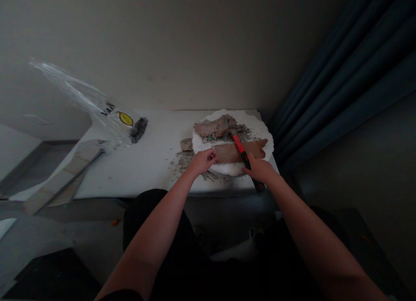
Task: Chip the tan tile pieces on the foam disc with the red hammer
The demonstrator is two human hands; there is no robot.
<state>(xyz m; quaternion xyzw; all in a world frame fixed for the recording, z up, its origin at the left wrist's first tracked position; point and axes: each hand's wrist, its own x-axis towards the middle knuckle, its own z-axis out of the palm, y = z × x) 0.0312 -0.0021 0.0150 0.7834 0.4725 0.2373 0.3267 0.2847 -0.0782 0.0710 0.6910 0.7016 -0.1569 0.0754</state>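
My left hand [205,160] has its fingers curled at the left end of a flat brown strip [227,154], which looks like cardboard with a rough, grainy top and a torn right end. My right hand [260,167] is closed around the black grip of a red-and-black-handled tool [239,144]. The tool slants across the strip, and its far tip is too dim to make out. Under the strip lies a white scalloped sheet [214,115]. Behind it sits a crumbled, grey-brown layered piece [211,127] with green bits, among loose grey crumbs [244,131].
More crumbs [182,161] and a small brown lump [186,145] lie left of the sheet on the white table [156,162]. A clear plastic bag [110,114] with dark matter inside and a cardboard piece [69,173] are farther left. A dark curtain [344,76] hangs at right.
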